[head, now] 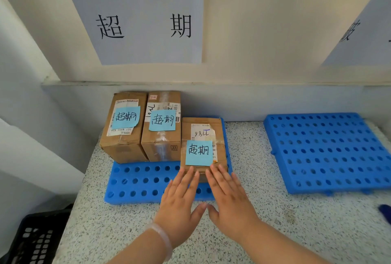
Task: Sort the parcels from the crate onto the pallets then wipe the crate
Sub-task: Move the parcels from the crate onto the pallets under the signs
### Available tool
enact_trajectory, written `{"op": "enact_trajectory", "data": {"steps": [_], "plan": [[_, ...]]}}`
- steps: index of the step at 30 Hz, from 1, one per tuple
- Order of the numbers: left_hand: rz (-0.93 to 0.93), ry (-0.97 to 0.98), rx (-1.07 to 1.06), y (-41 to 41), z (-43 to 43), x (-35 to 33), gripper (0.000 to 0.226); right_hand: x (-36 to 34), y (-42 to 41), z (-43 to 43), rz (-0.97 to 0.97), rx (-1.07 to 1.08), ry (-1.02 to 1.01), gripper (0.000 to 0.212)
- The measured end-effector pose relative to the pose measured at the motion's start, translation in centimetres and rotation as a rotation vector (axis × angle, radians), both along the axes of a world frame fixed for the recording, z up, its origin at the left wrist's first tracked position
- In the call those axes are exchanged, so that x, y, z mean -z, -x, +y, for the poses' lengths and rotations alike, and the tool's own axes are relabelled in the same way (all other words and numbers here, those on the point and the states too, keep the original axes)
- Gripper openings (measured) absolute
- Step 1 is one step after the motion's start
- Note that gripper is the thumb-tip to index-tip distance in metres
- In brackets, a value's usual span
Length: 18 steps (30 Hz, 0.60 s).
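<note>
Three cardboard parcels stand on the left blue pallet (135, 181), each with a blue sticky note on top. The left parcel (123, 128) and the middle parcel (161, 126) are tall and stand against the wall. The small right parcel (202, 147) sits lower, nearer me. My left hand (179, 200) and my right hand (227, 198) lie side by side with straight fingers, fingertips touching the near edge of the small parcel. The black crate (36, 238) shows at the bottom left, its inside mostly out of view.
A second blue pallet (325, 151) lies bare at the right on the speckled counter (296, 232). Two paper signs (143, 18) hang on the wall behind. A dark blue object (385, 211) pokes in at the right edge.
</note>
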<state>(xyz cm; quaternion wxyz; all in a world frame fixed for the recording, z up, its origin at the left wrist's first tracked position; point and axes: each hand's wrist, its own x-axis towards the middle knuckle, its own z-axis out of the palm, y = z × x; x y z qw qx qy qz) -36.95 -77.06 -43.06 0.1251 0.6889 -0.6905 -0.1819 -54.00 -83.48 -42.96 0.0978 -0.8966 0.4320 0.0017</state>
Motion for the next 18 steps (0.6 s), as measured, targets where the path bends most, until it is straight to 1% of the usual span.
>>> {"op": "enact_trajectory", "data": {"steps": [2, 6, 10, 15, 18], "plan": [[-0.001, 0.022, 0.0, 0.0, -0.2, 0.4, 0.079, 0.5, -0.2, -0.2, 0.006, 0.01, -0.005, 0.087], [0.005, 0.008, -0.02, -0.4, -1.9, 0.2, 0.082, -0.1, -0.8, -1.9, 0.02, 0.001, -0.032, 0.087], [-0.046, -0.089, -0.032, -0.9, -3.9, -1.1, 0.081, -1.6, -1.6, -4.0, 0.037, -0.012, -0.104, 0.088], [-0.086, -0.113, -0.04, -1.5, -6.2, -1.7, 0.089, -2.5, -2.5, -6.4, 0.078, -0.018, -0.153, 0.089], [-0.1, -0.152, -0.038, -1.6, -7.2, -2.1, 0.078, -2.9, -2.9, -7.2, 0.109, -0.026, -0.189, 0.092]]}}
